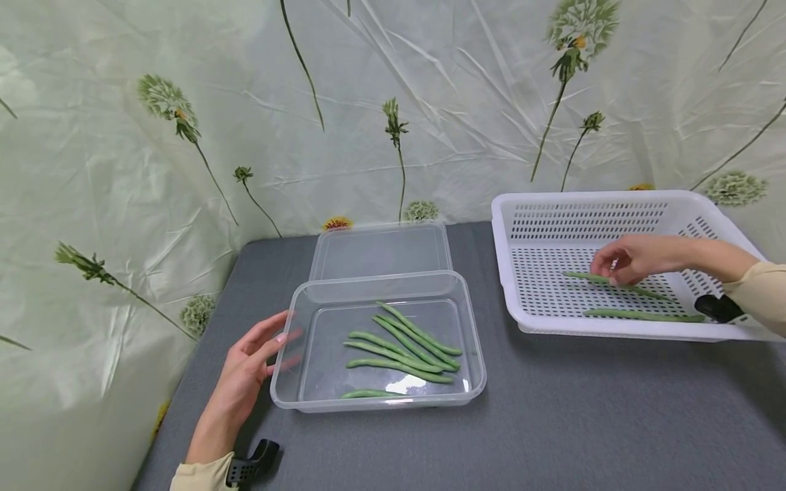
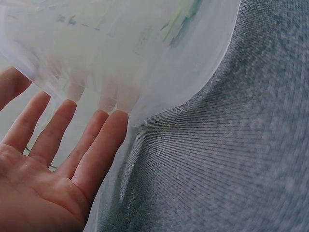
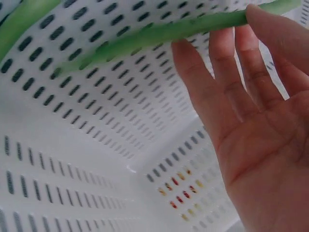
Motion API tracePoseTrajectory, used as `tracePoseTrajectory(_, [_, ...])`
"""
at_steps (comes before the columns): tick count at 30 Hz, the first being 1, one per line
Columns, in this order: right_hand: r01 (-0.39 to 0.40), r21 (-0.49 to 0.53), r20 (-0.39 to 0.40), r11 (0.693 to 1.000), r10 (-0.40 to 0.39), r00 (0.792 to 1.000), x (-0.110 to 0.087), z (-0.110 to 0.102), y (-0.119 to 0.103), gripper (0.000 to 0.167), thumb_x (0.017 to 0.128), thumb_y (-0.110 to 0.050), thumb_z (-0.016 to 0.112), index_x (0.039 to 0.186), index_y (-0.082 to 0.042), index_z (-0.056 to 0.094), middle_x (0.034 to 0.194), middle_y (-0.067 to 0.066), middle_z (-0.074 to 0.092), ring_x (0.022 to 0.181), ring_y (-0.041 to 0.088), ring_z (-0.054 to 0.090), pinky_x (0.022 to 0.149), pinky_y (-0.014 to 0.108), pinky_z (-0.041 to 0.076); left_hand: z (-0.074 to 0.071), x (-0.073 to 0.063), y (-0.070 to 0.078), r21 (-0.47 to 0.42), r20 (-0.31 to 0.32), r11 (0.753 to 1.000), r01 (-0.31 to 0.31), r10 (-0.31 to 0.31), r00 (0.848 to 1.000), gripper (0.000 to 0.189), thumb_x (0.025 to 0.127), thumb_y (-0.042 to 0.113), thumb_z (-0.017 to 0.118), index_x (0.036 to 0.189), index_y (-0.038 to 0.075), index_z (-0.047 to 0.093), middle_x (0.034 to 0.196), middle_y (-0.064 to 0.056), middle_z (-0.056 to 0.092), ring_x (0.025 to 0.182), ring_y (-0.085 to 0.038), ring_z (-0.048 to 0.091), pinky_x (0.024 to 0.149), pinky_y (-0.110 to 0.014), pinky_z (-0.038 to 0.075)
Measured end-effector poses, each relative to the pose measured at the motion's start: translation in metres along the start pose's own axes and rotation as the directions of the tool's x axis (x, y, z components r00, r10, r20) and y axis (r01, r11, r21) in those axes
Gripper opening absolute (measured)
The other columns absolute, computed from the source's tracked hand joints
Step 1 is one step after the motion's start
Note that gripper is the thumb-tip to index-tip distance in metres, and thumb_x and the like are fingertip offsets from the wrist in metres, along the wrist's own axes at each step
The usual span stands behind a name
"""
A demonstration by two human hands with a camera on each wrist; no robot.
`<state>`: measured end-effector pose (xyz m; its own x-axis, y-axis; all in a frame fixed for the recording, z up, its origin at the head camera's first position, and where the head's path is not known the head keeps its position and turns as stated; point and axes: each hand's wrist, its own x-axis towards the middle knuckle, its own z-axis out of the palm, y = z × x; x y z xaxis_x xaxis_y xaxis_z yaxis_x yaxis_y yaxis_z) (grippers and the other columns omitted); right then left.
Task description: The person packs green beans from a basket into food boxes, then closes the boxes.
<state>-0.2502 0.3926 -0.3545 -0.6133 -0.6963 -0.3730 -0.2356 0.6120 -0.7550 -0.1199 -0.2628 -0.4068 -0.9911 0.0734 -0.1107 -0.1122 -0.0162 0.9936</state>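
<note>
In the white perforated basket (image 1: 614,329) at the right, my right hand (image 1: 652,258) pinches a green bean (image 3: 145,36) between thumb and fingers. A second green bean (image 1: 645,315) lies near the basket's front wall. My left hand (image 1: 239,372) is at the left side of a clear plastic container (image 1: 322,327), its fingers extended and fingertips against the wall in the left wrist view. Several green beans (image 1: 399,372) lie inside this container, mostly toward its right half.
Behind the container lies a clear plastic lid (image 1: 383,249) on the grey-covered table (image 1: 491,436). A pale sheet with a dandelion print (image 1: 368,136) hangs at the back and left.
</note>
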Motion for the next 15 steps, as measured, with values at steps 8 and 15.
tracePoseTrajectory(8, [0.059, -0.039, -0.117, 0.997, -0.063, 0.991, -0.009, -0.003, -0.019, 0.016, 0.096, 0.006, 0.056, 0.112, 0.002, 0.058, 0.09, 0.011, 0.058, 0.067, 0.013, 0.055, 0.051, 0.03, 0.052, 0.001, 0.0, 0.0, -0.006, 0.0, 1.0, 0.008, -0.008, 1.0, 0.048, 0.1, 0.017, 0.06, 0.146, 0.007, 0.046, 0.141, 0.0, 0.054, 0.12, -0.016, 0.059, 0.086, -0.041, 0.056])
tracePoseTrajectory(15, [0.14, -0.003, -0.174, 0.99, -0.139, 0.975, -0.014, -0.005, -0.044, 0.03, 0.1, 0.009, 0.045, 0.122, -0.008, 0.056, 0.093, 0.014, 0.06, 0.072, 0.021, 0.061, 0.053, 0.034, 0.055, 0.0, 0.0, 0.001, 0.001, 0.001, 1.0, 0.007, -0.007, 1.0, 0.049, 0.1, 0.018, 0.06, 0.146, 0.008, 0.046, 0.141, 0.0, 0.053, 0.12, -0.016, 0.059, 0.086, -0.04, 0.056])
